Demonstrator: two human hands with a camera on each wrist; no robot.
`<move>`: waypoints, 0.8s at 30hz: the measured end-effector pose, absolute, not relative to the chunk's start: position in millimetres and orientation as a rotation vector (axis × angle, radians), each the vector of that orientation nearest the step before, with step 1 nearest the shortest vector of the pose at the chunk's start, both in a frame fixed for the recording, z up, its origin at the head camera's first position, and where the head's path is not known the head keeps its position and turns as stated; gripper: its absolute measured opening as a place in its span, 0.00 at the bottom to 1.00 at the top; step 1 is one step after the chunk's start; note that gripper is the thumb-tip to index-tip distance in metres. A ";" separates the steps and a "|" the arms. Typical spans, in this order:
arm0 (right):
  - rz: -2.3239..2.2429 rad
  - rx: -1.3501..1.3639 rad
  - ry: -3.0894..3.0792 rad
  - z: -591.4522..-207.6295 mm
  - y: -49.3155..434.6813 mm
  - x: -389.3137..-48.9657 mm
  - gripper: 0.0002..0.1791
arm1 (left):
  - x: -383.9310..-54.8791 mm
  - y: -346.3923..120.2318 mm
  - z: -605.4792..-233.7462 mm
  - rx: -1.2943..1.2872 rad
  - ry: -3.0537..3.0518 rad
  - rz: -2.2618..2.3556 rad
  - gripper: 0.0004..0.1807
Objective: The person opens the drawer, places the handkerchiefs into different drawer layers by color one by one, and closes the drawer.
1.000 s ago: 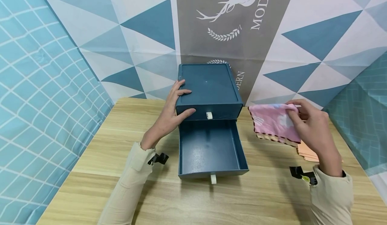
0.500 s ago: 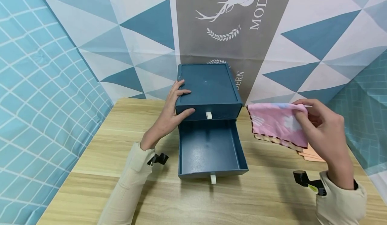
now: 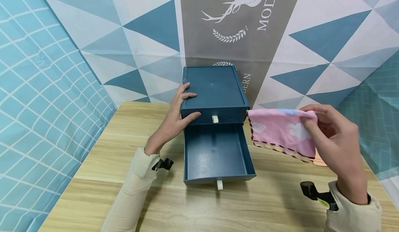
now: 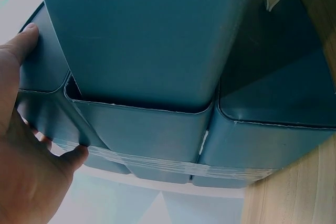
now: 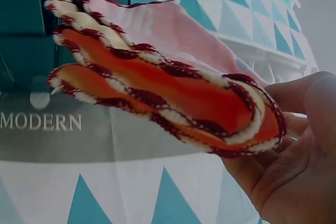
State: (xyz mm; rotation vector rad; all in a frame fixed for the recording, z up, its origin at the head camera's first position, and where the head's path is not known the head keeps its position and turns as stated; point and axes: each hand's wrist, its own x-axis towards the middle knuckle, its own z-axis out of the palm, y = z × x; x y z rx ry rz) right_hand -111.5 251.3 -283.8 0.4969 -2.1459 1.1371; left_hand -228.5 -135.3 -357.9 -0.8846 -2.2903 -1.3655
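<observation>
A dark blue drawer unit (image 3: pixel 215 86) stands against the back wall, its middle drawer (image 3: pixel 218 155) pulled out with a bare floor. My left hand (image 3: pixel 171 121) rests on the unit's left top edge, fingers over the top and thumb on the front. The left wrist view shows that hand (image 4: pixel 31 166) along the unit's side. My right hand (image 3: pixel 339 142) pinches a folded pink cloth (image 3: pixel 277 128) by its right end, above the table right of the drawer. In the right wrist view, the layers of the cloth (image 5: pixel 157 98) show orange insides and dark red-and-cream stitched edges.
A folded orange cloth (image 3: pixel 319 161) lies on the wooden table (image 3: pixel 156 204), mostly hidden behind the pink one. The patterned backdrop (image 3: pixel 149 34) rises behind the unit. White loop pulls, such as the drawer's tab (image 3: pixel 220 185), stick out in front. Clear tape (image 4: pixel 157 163) wraps the unit.
The right hand first shifted right, then brought the pink cloth left, close to the unit's right front corner. The left hand and the drawer have stayed put.
</observation>
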 end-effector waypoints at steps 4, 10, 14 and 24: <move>1.200 0.539 -2.098 -283.3 243.7 -108.3 0.13 | -228.7 -134.9 -358.4 -0.890 -2.280 -1.373 0.28; 1.324 0.669 -2.029 -286.6 230.9 -106.7 0.14 | -230.0 -134.0 -358.0 -0.880 -2.294 -1.390 0.27; 1.386 0.725 -2.022 -291.8 217.3 -107.1 0.15 | -228.5 -134.5 -357.6 -0.895 -2.281 -1.381 0.27; 1.465 0.810 -2.093 -304.5 183.7 -102.3 0.18 | -228.5 -135.6 -358.0 -0.885 -2.285 -1.367 0.27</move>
